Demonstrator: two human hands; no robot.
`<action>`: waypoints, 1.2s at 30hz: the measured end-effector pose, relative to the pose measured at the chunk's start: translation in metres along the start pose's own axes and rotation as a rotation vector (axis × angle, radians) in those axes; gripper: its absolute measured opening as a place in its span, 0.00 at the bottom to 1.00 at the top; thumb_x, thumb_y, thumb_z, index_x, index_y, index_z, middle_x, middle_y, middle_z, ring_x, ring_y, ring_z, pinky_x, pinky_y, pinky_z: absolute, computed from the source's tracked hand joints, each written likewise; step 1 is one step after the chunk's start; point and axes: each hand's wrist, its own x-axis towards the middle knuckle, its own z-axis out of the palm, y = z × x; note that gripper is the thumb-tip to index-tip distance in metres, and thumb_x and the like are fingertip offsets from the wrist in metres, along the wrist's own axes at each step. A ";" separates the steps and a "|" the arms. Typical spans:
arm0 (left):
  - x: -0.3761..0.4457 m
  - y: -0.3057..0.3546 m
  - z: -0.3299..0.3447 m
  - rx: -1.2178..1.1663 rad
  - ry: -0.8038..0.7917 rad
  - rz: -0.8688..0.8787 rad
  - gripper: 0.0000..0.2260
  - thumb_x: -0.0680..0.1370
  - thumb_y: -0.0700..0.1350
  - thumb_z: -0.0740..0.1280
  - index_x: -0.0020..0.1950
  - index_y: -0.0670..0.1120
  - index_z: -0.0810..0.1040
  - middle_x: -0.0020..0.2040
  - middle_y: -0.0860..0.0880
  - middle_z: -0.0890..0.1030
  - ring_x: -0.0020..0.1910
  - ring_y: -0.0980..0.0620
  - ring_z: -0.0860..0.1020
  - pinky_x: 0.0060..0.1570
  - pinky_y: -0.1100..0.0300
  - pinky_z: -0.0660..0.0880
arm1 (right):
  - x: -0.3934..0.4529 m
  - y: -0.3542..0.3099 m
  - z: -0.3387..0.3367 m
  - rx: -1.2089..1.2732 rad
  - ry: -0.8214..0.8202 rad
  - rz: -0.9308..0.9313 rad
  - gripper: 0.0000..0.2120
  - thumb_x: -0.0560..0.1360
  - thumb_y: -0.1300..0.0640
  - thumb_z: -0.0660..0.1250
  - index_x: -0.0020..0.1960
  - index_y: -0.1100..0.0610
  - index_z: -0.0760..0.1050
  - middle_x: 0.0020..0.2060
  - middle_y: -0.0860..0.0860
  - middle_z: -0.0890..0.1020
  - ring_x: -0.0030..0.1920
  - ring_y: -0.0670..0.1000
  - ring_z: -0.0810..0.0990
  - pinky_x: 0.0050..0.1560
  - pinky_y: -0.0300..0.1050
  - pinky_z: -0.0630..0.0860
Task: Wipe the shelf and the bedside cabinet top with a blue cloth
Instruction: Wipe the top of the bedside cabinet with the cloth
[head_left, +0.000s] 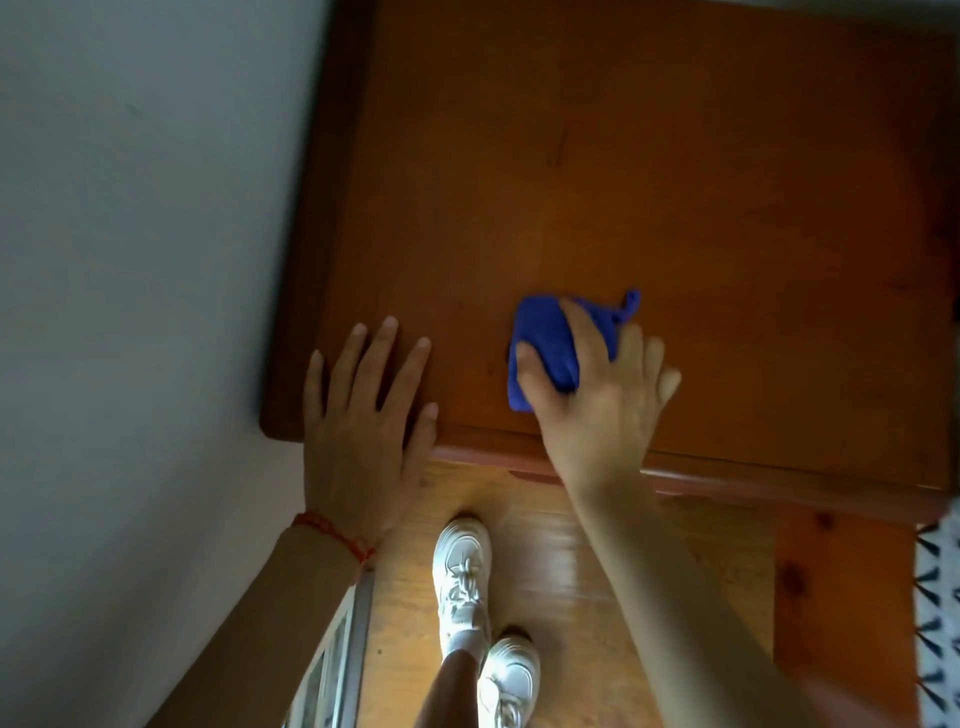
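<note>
I look straight down on the reddish-brown wooden top of the bedside cabinet (649, 171). A bunched blue cloth (543, 343) lies on it near the front edge. My right hand (597, 395) presses down on the cloth, thumb on its left side and fingers over its right part, and covers some of it. My left hand (363, 410) rests flat on the front left corner of the cabinet top, fingers spread, holding nothing. A red string bracelet (332, 535) is on the left wrist. No shelf is in view.
A pale wall (130, 260) runs along the cabinet's left side. Below the front edge are a light wooden floor (571, 571) and my white trainers (462, 571). A patterned fabric edge (937, 623) shows at the lower right.
</note>
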 end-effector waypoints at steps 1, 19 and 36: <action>-0.001 -0.001 0.001 0.002 0.011 0.002 0.20 0.79 0.50 0.56 0.70 0.45 0.65 0.69 0.38 0.69 0.69 0.40 0.62 0.67 0.40 0.54 | 0.006 -0.001 0.003 -0.009 0.017 0.009 0.23 0.71 0.39 0.59 0.56 0.54 0.76 0.42 0.58 0.78 0.41 0.57 0.73 0.42 0.47 0.58; 0.000 -0.024 -0.001 -0.004 0.070 0.008 0.21 0.80 0.49 0.55 0.68 0.39 0.69 0.68 0.35 0.69 0.68 0.37 0.64 0.66 0.43 0.56 | -0.040 -0.007 -0.002 -0.014 0.070 0.028 0.24 0.72 0.38 0.58 0.57 0.54 0.75 0.40 0.57 0.77 0.40 0.56 0.73 0.42 0.44 0.57; 0.030 -0.022 -0.006 -0.022 0.069 -0.043 0.21 0.79 0.49 0.56 0.67 0.39 0.71 0.68 0.36 0.69 0.68 0.37 0.64 0.65 0.43 0.57 | 0.000 -0.038 0.015 0.042 0.012 -0.008 0.25 0.72 0.39 0.59 0.59 0.55 0.74 0.44 0.57 0.77 0.42 0.56 0.72 0.43 0.43 0.55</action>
